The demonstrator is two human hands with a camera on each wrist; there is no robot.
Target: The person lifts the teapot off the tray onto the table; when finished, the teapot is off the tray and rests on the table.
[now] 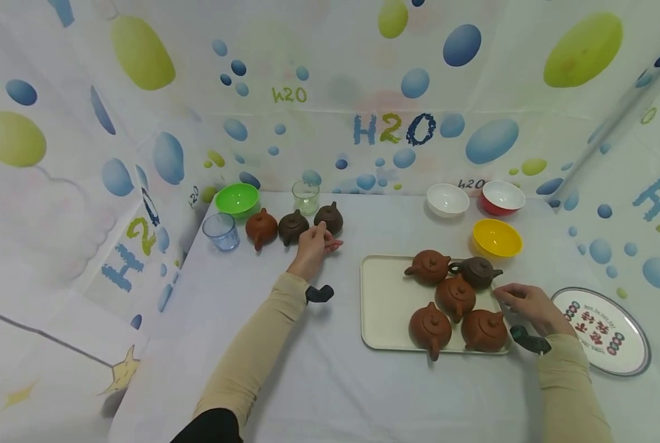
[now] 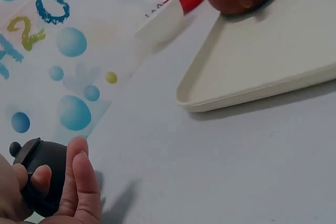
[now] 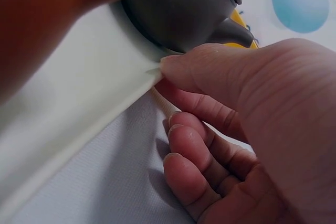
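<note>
My left hand pinches a small dark brown teapot on its near side, thumb and index finger together while the other fingers extend past it. In the left wrist view that teapot is partly covered by the fingers. Just left stand another dark teapot and a reddish-brown teapot. My right hand pinches the right rim of a cream tray, thumb on top. The tray bears several reddish-brown teapots and one dark teapot, whose spout is close to my right thumb.
Behind the left teapots are a green bowl, a blue glass and a clear glass. A white bowl, red bowl and yellow bowl stand beyond the tray. An oval sign lies right.
</note>
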